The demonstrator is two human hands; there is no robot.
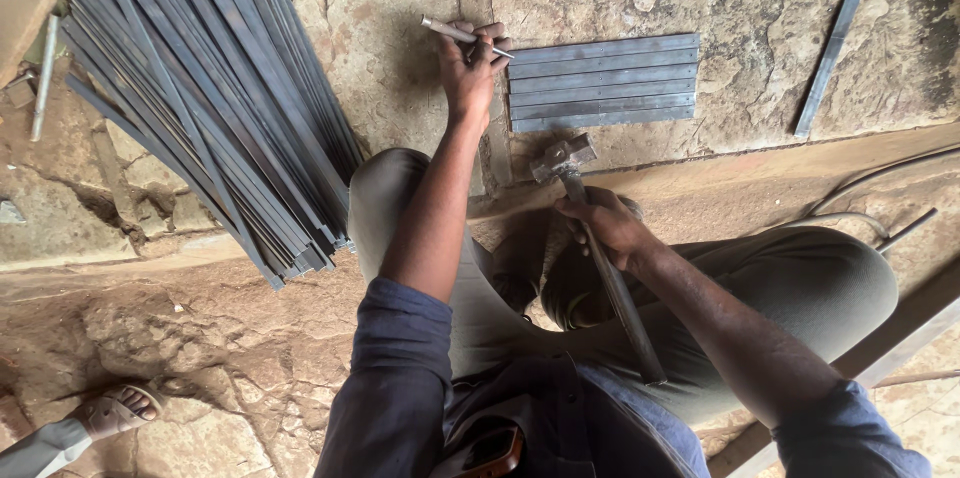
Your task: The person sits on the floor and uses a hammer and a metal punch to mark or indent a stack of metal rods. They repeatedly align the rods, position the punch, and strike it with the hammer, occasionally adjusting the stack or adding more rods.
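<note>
Person squatting on a stone floor, seen from above, knees spread, dark blue sleeves rolled up past the elbows.

Left hand reaches straight forward, arm nearly fully extended between the knees, wrist slightly bent. Fingers curled tight around a thin metal punch, held near-horizontal with its tip pointing right, at the left end of a row of short flat steel strips. Strips lie side by side on the stone, five or so, ends aligned, just right of the hand. Whether the punch tip touches the strip end I can't tell.

Right hand sits lower, closer to the body, elbow bent, forearm coming in from lower right. Fingers wrapped closed around the handle of a hammer, gripping high up near the head. Hammer head points up-left, just below the strips, not touching them. Handle runs down past the wrist toward the lap.

Left side: big pile of long flat steel bars, fanned diagonally. One loose long strip at upper right, well apart. Another person's sandalled foot at bottom left.
</note>
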